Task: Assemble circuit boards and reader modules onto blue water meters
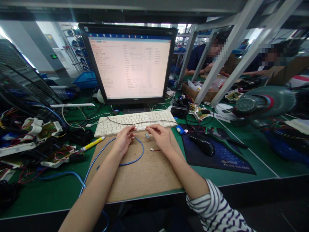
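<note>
My left hand (pixel 125 139) is over the cardboard sheet (pixel 145 180), its fingers curled in toward the thumb; whatever they hold, if anything, is too small to make out. Opposite it, my right hand (pixel 161 137) has thumb and forefinger pinched together near the keyboard's front edge, and their contents are unclear. Just below those fingertips is a small bluish metallic piece (pixel 147 136). A white connector (pixel 152 149) on a red wire shows beside the right wrist. Around the left hand loops a blue cable (pixel 143 151), lying partly under that forearm.
A white keyboard (pixel 113 125) stands before the monitor (pixel 130 71). To the right are a black mouse (pixel 202 144), green-handled pliers (pixel 224 143) and a green power tool (pixel 265 100). Opened white housings (pixel 50 129) and a yellow marker (pixel 93 143) lie left. Two people sit beyond the metal posts.
</note>
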